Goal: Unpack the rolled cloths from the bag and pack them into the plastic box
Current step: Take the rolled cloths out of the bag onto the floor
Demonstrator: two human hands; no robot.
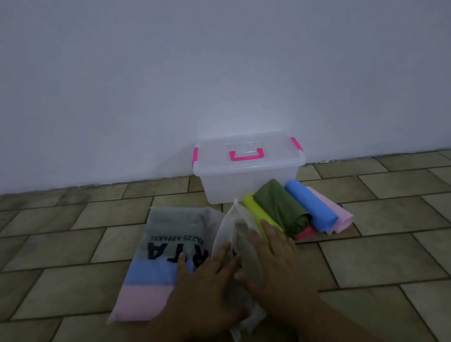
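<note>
Translucent smooth plastic box (pixel 249 179), frosted matt plastic bag (pixel 156 260), soft matt rolled cloths (pixel 297 208), dull tiled floor (pixel 387 252).

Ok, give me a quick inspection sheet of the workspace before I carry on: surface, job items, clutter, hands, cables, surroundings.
Surface: tiled floor.
Job's things: plastic box by the wall, lid on. In front of it lie rolled the yellow cloth, dark green cloth, blue cloth, pink cloth and red cloth. The printed bag holds more cloths. The thin bag stands on edge.
Clutter: nothing seen.
Hands: left hand and right hand press flat on either side of the thin bag, fingers straight.
Cables: nothing seen.
Surroundings: plain white wall.
</note>
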